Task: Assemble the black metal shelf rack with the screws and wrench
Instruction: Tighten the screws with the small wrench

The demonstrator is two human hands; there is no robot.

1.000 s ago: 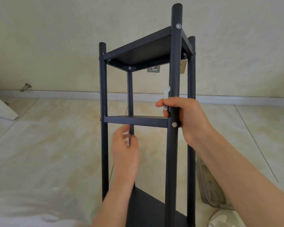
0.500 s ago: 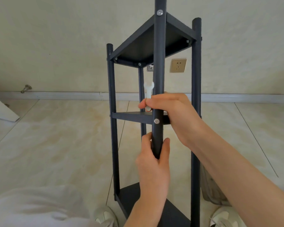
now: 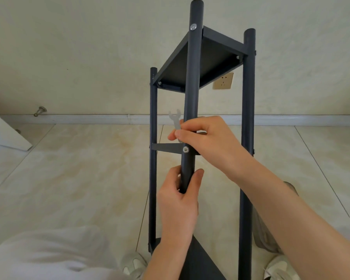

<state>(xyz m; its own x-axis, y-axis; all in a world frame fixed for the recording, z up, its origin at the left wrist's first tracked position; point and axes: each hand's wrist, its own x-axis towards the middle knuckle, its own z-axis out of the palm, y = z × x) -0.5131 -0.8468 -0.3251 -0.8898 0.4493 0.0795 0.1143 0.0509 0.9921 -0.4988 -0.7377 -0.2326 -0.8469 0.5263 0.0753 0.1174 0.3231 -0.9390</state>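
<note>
Head view: rack (image 3: 249, 138) stands upright on the floor, its near post (image 3: 192, 93) vertical; left hand (image 3: 178, 203) grips that post just below the middle-shelf screw (image 3: 186, 149); right hand (image 3: 208, 138), just above and nearer the screw, pinches the wrench (image 3: 176, 122).

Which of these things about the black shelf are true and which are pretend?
1. The right hand holds a small wrench. True.
2. The left hand grips the front pole. True.
3. The rack lies flat on the floor. False: it stands upright.
4. The left hand grips above the middle shelf. False: it grips below it.
5. A wall socket shows behind the rack. True.
</note>
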